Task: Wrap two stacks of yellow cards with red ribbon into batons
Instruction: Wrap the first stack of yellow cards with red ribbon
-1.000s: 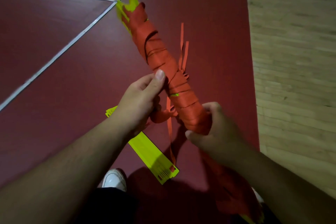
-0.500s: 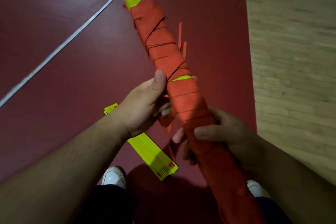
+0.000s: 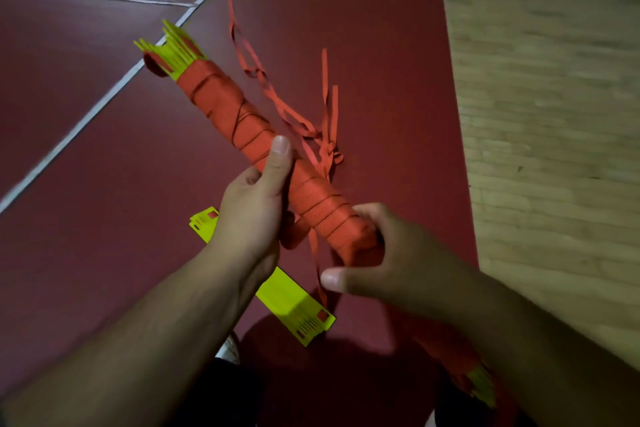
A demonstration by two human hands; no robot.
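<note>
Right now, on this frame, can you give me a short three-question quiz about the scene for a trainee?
1. True or false: the left hand grips the ribbon-wrapped baton.
2. Where does the loose stack of yellow cards lie? A) on a table B) on the red floor C) on top of the baton
3. Fill in: the cards sticking out of the baton's far end are ___.
Key: 1 true; 2 B; 3 yellow.
</note>
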